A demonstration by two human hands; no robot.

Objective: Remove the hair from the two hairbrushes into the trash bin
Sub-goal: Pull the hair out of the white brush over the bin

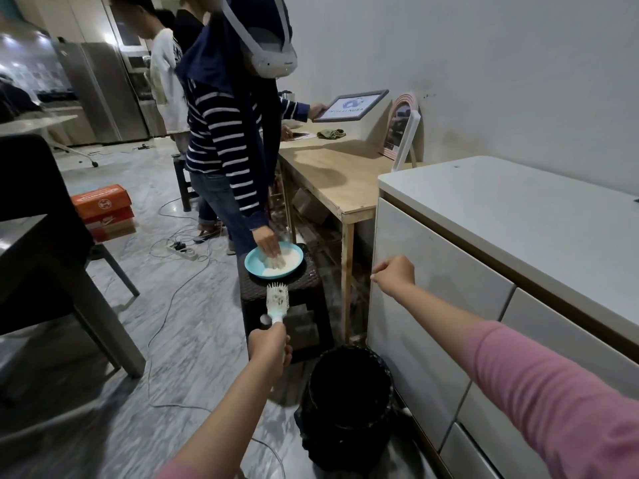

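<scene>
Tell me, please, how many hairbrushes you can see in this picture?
1. A single white hairbrush stands upright in the left hand, left of the black trash bin. The right hand is closed near the white cabinet. A second brush is out of view.

Both arms extend forward in pink sleeves. The left hand [269, 344] is clenched in a fist grip, knuckles up. The right hand [394, 273] is raised higher, fingers pinched together.
</scene>
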